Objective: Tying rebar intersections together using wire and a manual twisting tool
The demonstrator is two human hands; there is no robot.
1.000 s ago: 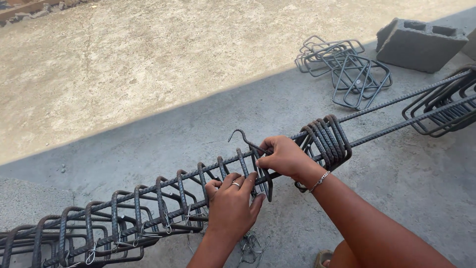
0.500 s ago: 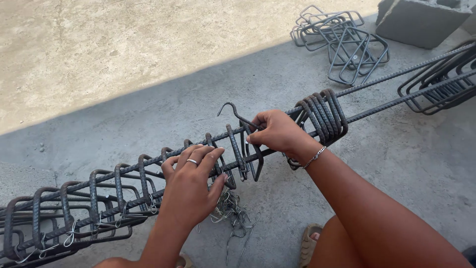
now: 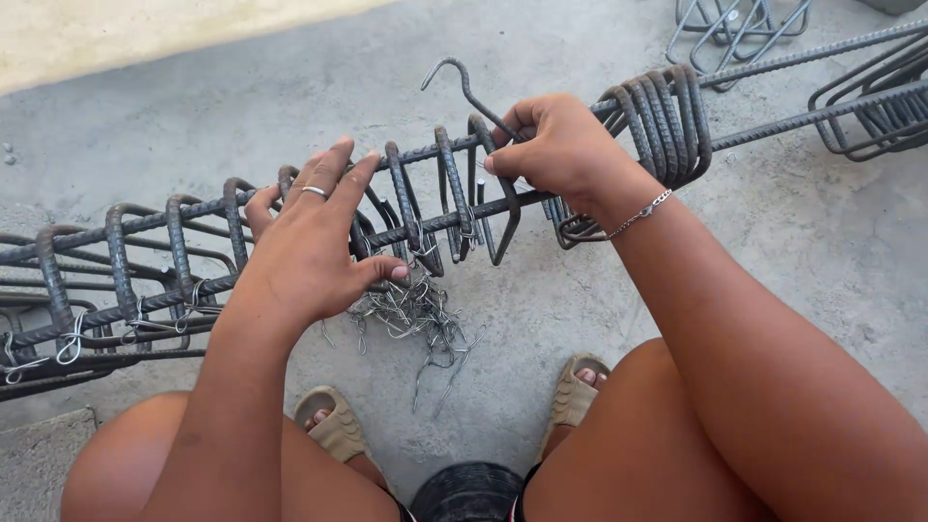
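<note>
A long rebar cage (image 3: 145, 261) of dark bars and square stirrups runs from the left edge up to the right. My left hand (image 3: 314, 237), with a ring, rests flat on the cage, fingers spread, thumb under a lower bar. My right hand (image 3: 556, 150), with a bracelet at the wrist, is closed on a hooked steel tying tool (image 3: 464, 87) and grips a bar beside a stirrup (image 3: 483, 188). Several stirrups bunched together (image 3: 667, 116) hang just right of that hand.
A pile of thin tie wires (image 3: 416, 319) lies on the concrete below the cage. Loose stirrups (image 3: 735, 24) lie at the top right, more on the bars at the right edge (image 3: 870, 111). My sandalled feet (image 3: 333, 425) and knees fill the bottom.
The view has tilted down and closer. My left hand slid left along the cage and flattened on it. My right hand stays on the hook tool at the same stirrup.
</note>
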